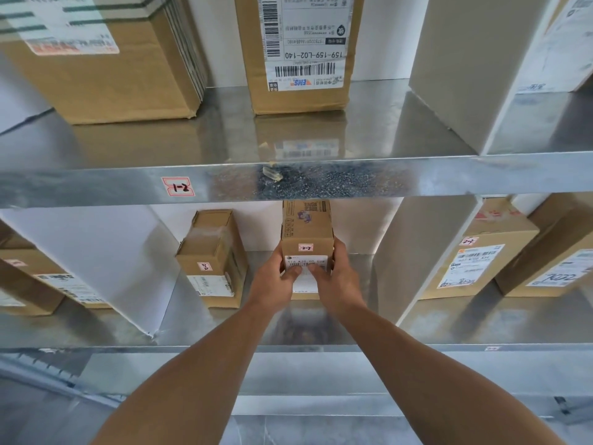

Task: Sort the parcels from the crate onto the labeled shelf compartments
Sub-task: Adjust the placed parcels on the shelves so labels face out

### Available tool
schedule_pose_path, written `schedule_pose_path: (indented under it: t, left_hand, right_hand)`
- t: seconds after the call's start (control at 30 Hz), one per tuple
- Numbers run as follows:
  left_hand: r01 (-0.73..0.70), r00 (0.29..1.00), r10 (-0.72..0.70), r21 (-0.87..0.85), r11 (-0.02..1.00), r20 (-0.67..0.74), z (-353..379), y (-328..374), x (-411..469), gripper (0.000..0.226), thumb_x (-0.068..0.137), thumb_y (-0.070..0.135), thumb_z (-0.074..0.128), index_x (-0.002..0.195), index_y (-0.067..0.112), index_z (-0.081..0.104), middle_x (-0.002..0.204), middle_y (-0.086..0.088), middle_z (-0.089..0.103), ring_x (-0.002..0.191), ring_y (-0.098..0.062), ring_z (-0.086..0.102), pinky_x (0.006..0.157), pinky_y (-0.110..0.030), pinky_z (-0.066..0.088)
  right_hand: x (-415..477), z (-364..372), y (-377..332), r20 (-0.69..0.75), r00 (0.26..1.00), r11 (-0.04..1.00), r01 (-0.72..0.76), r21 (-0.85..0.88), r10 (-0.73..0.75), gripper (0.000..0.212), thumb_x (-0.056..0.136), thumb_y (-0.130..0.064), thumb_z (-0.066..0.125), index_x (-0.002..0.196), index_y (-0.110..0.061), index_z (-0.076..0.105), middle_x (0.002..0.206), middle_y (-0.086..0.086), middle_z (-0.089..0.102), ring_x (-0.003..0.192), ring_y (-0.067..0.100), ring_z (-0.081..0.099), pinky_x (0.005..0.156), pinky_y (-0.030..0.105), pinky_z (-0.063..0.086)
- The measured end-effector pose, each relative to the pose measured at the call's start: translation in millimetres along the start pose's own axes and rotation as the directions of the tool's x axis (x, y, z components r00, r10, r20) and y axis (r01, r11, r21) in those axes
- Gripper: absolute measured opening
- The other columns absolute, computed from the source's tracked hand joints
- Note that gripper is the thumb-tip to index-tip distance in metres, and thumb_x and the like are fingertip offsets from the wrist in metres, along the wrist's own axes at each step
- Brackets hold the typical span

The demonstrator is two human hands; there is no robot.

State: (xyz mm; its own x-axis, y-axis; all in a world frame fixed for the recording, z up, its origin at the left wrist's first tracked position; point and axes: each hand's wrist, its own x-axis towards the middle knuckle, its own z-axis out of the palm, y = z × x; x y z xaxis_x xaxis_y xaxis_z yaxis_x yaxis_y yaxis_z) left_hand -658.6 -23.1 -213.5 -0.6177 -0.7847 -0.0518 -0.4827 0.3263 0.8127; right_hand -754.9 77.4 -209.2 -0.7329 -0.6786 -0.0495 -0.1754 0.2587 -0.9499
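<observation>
I clasp the upright parcel (306, 234) between left hand (275, 279) and right hand (337, 279), thumbs on its label (307, 261), setting it in this compartment (199, 326) because the box (213, 252) just left of my grip bears the same 2-2 tag (204, 266).

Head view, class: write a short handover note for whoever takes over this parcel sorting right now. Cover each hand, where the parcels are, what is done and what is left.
Left hand and right hand: both grip the held parcel, tagged 2-2, by its sides, thumbs on its label.
Where: in the lower shelf's middle compartment, right of and apart from a second 2-2 parcel.
Done: parcel brought beside one with the same tag.
Left: release it; whether it already rests on the shelf is unclear. The crate is out of view, so remaining parcels unknown.
</observation>
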Motion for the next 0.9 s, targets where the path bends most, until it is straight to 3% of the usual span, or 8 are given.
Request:
schedule_pose_path:
  t: [0.13, 0.23, 0.5, 0.6, 0.73, 0.9]
  left_hand:
    - [0.016, 1.000, -0.016, 0.003, 1.000, -0.001, 0, 0, -3, 0.047, 0.100, 0.020, 0.061, 0.143, 0.028, 0.045, 0.127, 0.008, 0.065, 0.121, -0.016, 0.059, 0.094, -0.026, 0.042]
    - [0.011, 1.000, -0.011, 0.006, 1.000, -0.003, -2, -1, -6, 0.050, 0.100, 0.021, 0.061, 0.144, 0.032, 0.041, 0.126, 0.011, 0.064, 0.124, -0.017, 0.059, 0.093, -0.027, 0.041]
    - [-0.010, 1.000, 0.010, 0.014, 1.000, -0.013, -3, 9, -20, 0.067, 0.100, 0.026, 0.061, 0.155, 0.035, 0.024, 0.143, 0.009, 0.057, 0.131, -0.017, 0.055, 0.094, -0.027, 0.039]
    - [0.006, 1.000, -0.006, 0.020, 1.000, -0.024, -4, 10, -24, 0.071, 0.101, 0.030, 0.060, 0.157, 0.035, 0.017, 0.147, 0.007, 0.054, 0.133, -0.019, 0.054, 0.102, -0.034, 0.042]
    - [0.042, 0.998, -0.042, -0.014, 0.999, -0.042, -9, 9, -30, 0.083, 0.098, 0.032, 0.063, 0.159, 0.038, 0.007, 0.160, 0.006, 0.038, 0.143, -0.022, 0.043, 0.115, -0.054, 0.037]
    - [0.039, 0.997, -0.039, 0.002, 0.999, -0.071, -20, 9, -46, 0.084, 0.099, 0.025, 0.062, 0.161, 0.030, 0.006, 0.163, 0.002, 0.032, 0.145, -0.026, 0.040, 0.116, -0.053, 0.037]
  right_hand:
    - [-1, 2, 1, 0.011, 1.000, 1.000, 0.012, -0.008, -0.012, 0.069, 0.098, -0.010, 0.061, 0.152, -0.038, 0.028, 0.123, -0.011, 0.066, 0.111, 0.008, 0.061, 0.098, 0.029, 0.050]
    - [-3, 4, 4, 0.012, 1.000, 0.999, 0.028, -0.021, -0.027, 0.075, 0.097, -0.013, 0.061, 0.154, -0.040, 0.020, 0.135, -0.010, 0.061, 0.120, 0.011, 0.058, 0.103, 0.034, 0.049]
    - [-8, -4, -1, 0.055, 0.998, 1.000, 0.015, -0.019, -0.014, 0.077, 0.099, -0.019, 0.062, 0.155, -0.043, 0.015, 0.141, -0.010, 0.056, 0.126, 0.012, 0.055, 0.098, 0.028, 0.045]
    - [-10, -4, -3, 0.048, 0.999, 0.999, 0.004, -0.053, -0.002, 0.082, 0.099, -0.022, 0.063, 0.158, -0.039, 0.010, 0.150, -0.005, 0.050, 0.128, 0.016, 0.053, 0.100, 0.030, 0.044]
    - [-17, -5, -5, 0.026, 1.000, 0.993, 0.015, -0.118, -0.012, 0.087, 0.098, -0.026, 0.063, 0.158, -0.041, 0.002, 0.159, -0.001, 0.037, 0.132, 0.023, 0.053, 0.104, 0.037, 0.046]
    - [-32, -5, -6, 0.020, 0.999, 0.986, 0.037, -0.161, -0.035, 0.088, 0.098, -0.025, 0.064, 0.159, -0.040, 0.002, 0.161, -0.003, 0.032, 0.133, 0.025, 0.051, 0.107, 0.040, 0.045]
